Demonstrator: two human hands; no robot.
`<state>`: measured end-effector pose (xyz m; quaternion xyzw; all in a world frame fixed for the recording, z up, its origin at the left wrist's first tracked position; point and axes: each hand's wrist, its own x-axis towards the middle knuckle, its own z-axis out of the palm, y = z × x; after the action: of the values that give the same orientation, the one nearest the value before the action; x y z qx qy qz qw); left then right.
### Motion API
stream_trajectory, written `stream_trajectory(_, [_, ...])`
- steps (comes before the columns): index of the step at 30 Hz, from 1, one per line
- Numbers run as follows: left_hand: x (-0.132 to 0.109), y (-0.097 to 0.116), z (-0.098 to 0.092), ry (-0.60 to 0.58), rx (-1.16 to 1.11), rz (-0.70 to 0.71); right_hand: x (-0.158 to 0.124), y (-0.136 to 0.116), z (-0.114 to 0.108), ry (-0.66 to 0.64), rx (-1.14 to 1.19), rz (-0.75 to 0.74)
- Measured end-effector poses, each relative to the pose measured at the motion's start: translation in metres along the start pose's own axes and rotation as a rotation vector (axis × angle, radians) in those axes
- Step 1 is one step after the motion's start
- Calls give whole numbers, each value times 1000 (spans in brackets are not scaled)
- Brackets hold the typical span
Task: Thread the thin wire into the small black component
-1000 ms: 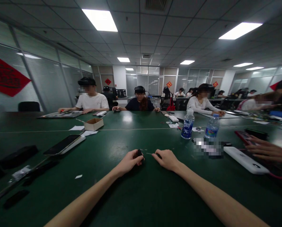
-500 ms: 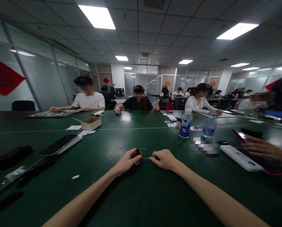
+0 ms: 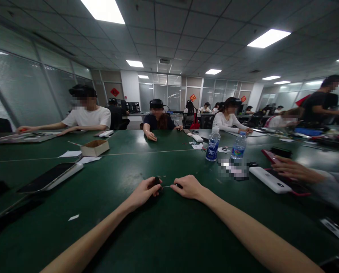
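My left hand point(image 3: 143, 192) is closed around a small black object point(image 3: 157, 181), mostly hidden by the fingers; its kind does not show. My right hand point(image 3: 190, 187) grips the dark handle of a thin screwdriver point(image 3: 166, 186). Its slim metal shaft points left and bridges the small gap between my hands, its tip at or near the black object. Whether the tip touches it is too small to see. Both hands are low over the green table point(image 3: 146, 235).
Left of my arms lie a phone point(image 3: 48, 178), a paper scrap point(image 3: 73, 217) and an open cardboard box point(image 3: 94, 148). Two bottles, one blue-labelled point(image 3: 212, 147), one clear point(image 3: 238, 147), stand ahead right. A neighbour's hand point(image 3: 294, 169) holds a phone near a white power bank point(image 3: 269, 179). People sit opposite.
The view has turned slightly right, so things on the table appear further left. My hands keep nearly the same pose, still holding both items. The person opposite has stretched a hand forward.
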<state>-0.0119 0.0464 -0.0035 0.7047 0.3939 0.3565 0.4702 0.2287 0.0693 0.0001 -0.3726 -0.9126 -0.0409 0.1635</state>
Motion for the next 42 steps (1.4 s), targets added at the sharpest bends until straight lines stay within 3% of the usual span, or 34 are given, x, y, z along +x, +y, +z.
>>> stream_trajectory(11, [0, 1, 1, -44, 94, -13, -1, -1, -2, -1, -21, 19])
stream_trajectory(18, [-1, 6, 3, 17, 83, -13, -1, 1, -2, -30, -34, -6])
stream_trajectory(42, [1, 2, 4, 42, 114, -31, -2, 0, -4, -19, -23, -12])
